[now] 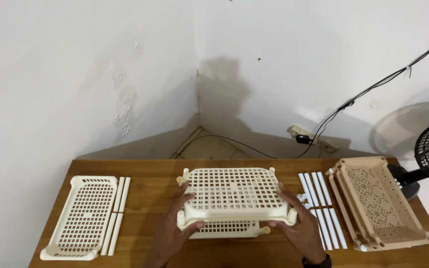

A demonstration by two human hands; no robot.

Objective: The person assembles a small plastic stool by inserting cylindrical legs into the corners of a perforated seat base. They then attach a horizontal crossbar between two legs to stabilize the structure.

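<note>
both hands grasping cream tray point(232, 191) at short ends | left hand point(175, 223), right hand point(299, 223) | tray mid-desk point(150, 171), atop second tray point(224, 229) | long axis left-right, hands equally near

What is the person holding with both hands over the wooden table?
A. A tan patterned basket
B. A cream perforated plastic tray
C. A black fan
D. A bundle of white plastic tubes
B: the left hand and right hand grip the two ends of the cream perforated plastic tray, raised above another cream tray on the wooden table, while the white plastic tubes lie untouched beside it.
</note>
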